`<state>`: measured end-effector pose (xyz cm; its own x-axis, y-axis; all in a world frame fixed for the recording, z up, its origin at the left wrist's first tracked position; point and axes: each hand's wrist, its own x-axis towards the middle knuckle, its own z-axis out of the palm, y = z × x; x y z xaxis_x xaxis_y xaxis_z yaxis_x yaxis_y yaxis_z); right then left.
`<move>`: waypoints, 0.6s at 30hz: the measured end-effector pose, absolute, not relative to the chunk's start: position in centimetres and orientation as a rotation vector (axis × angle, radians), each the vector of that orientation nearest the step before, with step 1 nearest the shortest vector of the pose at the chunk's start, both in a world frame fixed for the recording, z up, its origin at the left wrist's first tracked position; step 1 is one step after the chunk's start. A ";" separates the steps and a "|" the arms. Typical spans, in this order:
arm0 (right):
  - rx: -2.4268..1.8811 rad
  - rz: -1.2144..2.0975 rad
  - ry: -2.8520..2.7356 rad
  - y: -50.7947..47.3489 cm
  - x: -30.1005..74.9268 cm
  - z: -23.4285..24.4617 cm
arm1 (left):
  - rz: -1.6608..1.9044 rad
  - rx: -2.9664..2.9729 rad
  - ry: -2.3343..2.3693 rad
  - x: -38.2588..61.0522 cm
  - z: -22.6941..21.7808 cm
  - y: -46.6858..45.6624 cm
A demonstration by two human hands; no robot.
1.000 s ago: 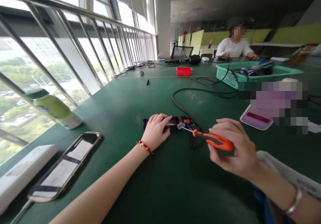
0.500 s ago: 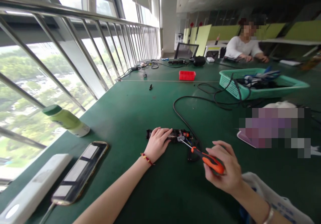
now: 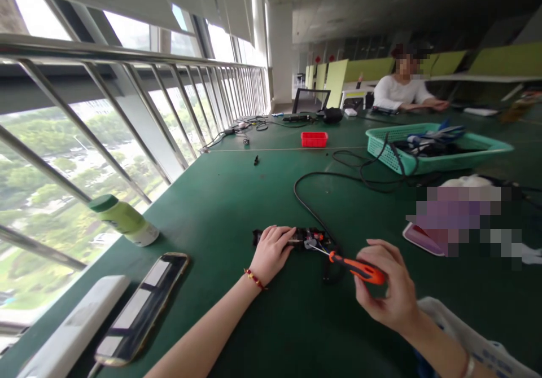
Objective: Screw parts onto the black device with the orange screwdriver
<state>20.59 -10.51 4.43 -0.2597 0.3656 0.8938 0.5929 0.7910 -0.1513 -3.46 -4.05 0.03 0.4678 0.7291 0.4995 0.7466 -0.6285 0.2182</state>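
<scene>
A black corded device (image 3: 301,237) lies on the green table, its inner parts partly exposed, with a red piece and a grey piece near its right end. Over its left part, my left hand (image 3: 275,247) is closed and holds it down. My right hand (image 3: 392,282) grips the handle of an orange and black screwdriver (image 3: 359,268). The thin shaft points left, and its tip is at the grey piece; whether it sits in a screw is too small to tell. A black cable (image 3: 307,198) runs from the device's right end towards the back.
A green basket (image 3: 478,166) of tools or cables stands at the back right, near a red tray (image 3: 314,139). To the left are a phone (image 3: 144,310), a white power strip (image 3: 76,330) and a tilted green bottle (image 3: 125,220). A co-worker (image 3: 402,90) sits across the table.
The whole view has shifted, so the table sits lower in the picture. The screwdriver lies at a slightly flatter angle, its tip still at the grey piece. The co-worker's hands have moved.
</scene>
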 end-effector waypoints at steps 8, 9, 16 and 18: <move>-0.724 -0.306 -1.921 -10.9 20.4 4.4 | -0.877 -2.678 -1.350 -3.2 0.2 -4.1; -0.717 -0.295 -1.905 -11.0 20.3 4.4 | -0.870 -2.681 -1.357 -3.2 0.2 -4.1; -0.715 -0.316 -1.952 -11.3 20.1 4.2 | -0.843 -2.685 -1.363 -3.2 0.1 -4.1; -0.726 -0.332 -1.954 -11.3 20.0 4.1 | -0.830 -2.684 -1.361 -3.1 0.0 -4.1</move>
<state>20.02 -11.29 4.15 -0.3352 0.3467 0.8760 0.6169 0.7836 -0.0741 -3.15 -4.12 0.05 0.4787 0.7442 0.4658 0.7549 -0.6198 0.2144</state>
